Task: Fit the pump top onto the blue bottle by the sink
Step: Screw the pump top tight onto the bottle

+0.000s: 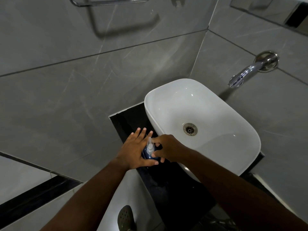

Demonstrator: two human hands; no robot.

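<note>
The blue bottle (pixel 146 154) stands upright on the black counter (pixel 126 124) just left of the white sink. A clear pump top (pixel 149 146) sits on the bottle's neck with its nozzle pointing away from me. My left hand (pixel 135 150) lies against the bottle's left side, fingers stretched out and thumb curled under its near side. My right hand (pixel 166 150) comes from the right, its fingertips pinching the collar of the pump top. Most of the bottle's body is hidden between the two hands.
A white basin (pixel 216 124) with a metal drain (pixel 190 129) fills the counter's right part. A chrome tap (pixel 245 73) juts from the tiled wall above it. A towel rail (pixel 108 0) hangs at the upper left. A white fixture (pixel 128 194) sits below the counter edge.
</note>
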